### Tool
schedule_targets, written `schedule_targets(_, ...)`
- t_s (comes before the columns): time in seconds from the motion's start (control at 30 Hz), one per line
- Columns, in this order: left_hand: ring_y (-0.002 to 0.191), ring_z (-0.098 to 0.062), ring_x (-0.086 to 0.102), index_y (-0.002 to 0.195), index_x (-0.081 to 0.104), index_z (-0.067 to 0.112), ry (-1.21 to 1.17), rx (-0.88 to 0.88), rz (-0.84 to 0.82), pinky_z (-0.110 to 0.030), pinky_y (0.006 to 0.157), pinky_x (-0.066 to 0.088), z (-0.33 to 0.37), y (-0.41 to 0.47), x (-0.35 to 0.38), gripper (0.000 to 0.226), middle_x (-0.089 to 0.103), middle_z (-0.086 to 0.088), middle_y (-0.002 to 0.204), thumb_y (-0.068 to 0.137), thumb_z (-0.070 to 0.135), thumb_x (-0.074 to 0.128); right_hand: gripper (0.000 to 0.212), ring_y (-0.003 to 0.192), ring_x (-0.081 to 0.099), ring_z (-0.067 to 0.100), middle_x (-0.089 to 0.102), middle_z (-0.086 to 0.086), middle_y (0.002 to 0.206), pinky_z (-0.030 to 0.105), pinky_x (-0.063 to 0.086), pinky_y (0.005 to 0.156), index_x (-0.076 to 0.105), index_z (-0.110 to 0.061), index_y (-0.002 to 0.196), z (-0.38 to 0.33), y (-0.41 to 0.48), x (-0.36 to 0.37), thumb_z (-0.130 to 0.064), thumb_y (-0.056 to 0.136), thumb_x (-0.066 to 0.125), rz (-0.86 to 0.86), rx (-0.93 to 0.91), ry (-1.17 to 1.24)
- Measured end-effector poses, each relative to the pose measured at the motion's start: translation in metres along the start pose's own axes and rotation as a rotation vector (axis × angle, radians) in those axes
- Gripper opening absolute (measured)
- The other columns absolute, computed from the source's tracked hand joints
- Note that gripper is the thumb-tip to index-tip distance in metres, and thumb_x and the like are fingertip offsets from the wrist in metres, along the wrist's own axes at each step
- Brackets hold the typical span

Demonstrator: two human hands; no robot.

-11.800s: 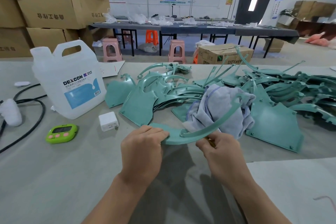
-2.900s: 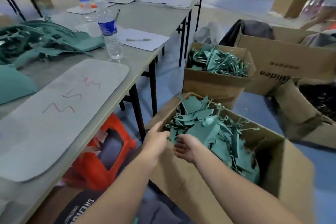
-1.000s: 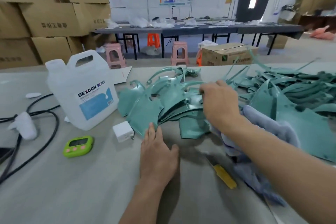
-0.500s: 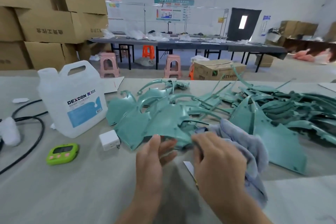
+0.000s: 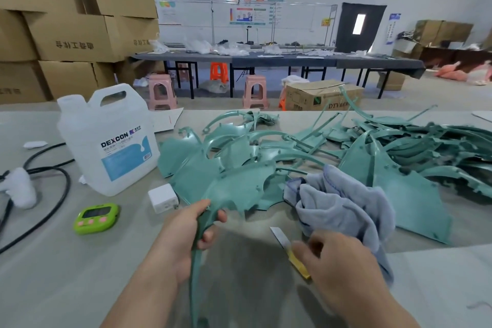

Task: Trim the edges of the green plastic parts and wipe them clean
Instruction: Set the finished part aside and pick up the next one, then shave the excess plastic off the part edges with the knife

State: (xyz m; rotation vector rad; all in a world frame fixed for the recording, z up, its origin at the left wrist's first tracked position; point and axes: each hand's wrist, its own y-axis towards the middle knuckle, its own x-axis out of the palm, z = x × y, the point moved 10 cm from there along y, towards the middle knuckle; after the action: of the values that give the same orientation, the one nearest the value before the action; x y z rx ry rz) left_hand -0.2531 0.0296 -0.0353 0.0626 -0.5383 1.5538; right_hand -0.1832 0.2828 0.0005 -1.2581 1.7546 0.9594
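Step in hand: preparation for trimming. The left hand (image 5: 183,234) grips one green part (image 5: 234,189), thumb and fingers curled round its narrow rim. The wide plate is raised over the middle of the counter (image 5: 66,274), and the thin tail runs toward the near edge. The right hand (image 5: 343,263) lies over the knife (image 5: 281,237), just beside the cloth (image 5: 343,202); whether its fingers pinch the yellow handle cannot be told. The next move probably requires a firm hold on the knife, blade kept clear of the left hand. The tail's end is cut off at the frame bottom. Burrs are too small to discern. The pile of green parts (image 5: 399,146) toward the right edge hides its lower layers.
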Motion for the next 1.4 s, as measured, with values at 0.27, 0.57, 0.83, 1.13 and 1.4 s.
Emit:
schedule_targets(0.27,0.029,-0.009,0.031,0.096,0.059,-0.002,0.34,-0.02,0.028,-0.012,0.031,0.018,-0.005,0.012,-0.018,0.027,0.057,-0.003,0.047,0.105,0.018,0.042,0.035,0.073,0.055,0.005,0.061,-0.011,0.077,0.025,0.046,0.068,0.057,-0.028,0.084,-0.005,-0.001,0.017,-0.062,0.092,0.055,-0.078,-0.061,-0.06)
schedule_targets(0.57,0.028,-0.011,0.03,0.081,0.061,0.01,0.393,-0.138,0.081,-0.01,0.031,0.018,-0.017,0.017,-0.035,0.033,0.05,-0.005,0.049,0.101,0.035,0.054,0.025,0.046,0.052,0.003,0.064,-0.009,0.055,0.013,0.039,0.045,0.065,-0.026,0.069,0.015,0.005,-0.035,-0.03,0.092,0.068,0.271,-0.033,0.635)
schedule_targets(0.83,0.029,-0.016,0.035,0.044,0.06,0.015,0.534,-0.137,0.025,-0.013,0.035,0.021,-0.022,0.014,-0.028,0.061,0.05,-0.01,0.046,0.1,0.041,0.053,0.029,0.053,0.055,0.001,0.063,-0.011,0.059,0.007,0.037,0.048,0.068,-0.024,0.067,0.007,0.012,-0.035,-0.013,0.093,0.067,0.339,-0.141,0.637)
schedule_targets(1.13,0.031,-0.015,0.037,0.039,0.056,0.014,0.629,-0.123,0.034,-0.015,0.037,0.023,-0.02,0.009,-0.026,0.07,0.05,-0.007,0.044,0.101,0.044,0.049,0.015,0.07,0.063,-0.003,0.068,-0.028,0.071,0.008,0.042,0.061,0.073,-0.048,0.086,0.003,0.014,-0.013,-0.039,0.095,0.065,0.284,-0.172,0.528)
schedule_targets(1.4,0.031,-0.015,0.036,0.04,0.056,0.015,0.634,-0.112,0.066,-0.015,0.037,0.022,-0.017,0.01,-0.03,0.068,0.051,-0.007,0.045,0.101,0.043,0.049,0.022,0.069,0.061,-0.016,0.062,-0.04,0.066,-0.001,0.039,0.067,0.078,-0.048,0.095,0.008,0.006,-0.014,-0.026,0.09,0.076,0.298,-0.198,0.529)
